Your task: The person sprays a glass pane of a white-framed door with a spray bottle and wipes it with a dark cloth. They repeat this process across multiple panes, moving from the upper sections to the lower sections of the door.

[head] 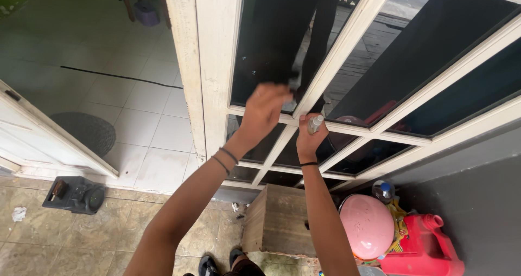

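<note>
My left hand (264,109) is raised against a dark glass pane (271,37) of a white-framed window (347,43), fingers curled; whether it holds a cloth I cannot tell. My right hand (309,134) grips a small grey bottle (315,124) and rests on the white crossbar just right of the left hand. Both wrists wear thin dark bands. The glass reflects a dark standing figure.
Below the window stand a wooden box (279,219), a pink round helmet-like object (368,224), a red plastic jerrycan (426,246) and a small bottle (383,190). A dark tool case (74,194) lies on the tiled floor at left. An open white door (49,140) leads to a white-tiled room with a round mat (84,129).
</note>
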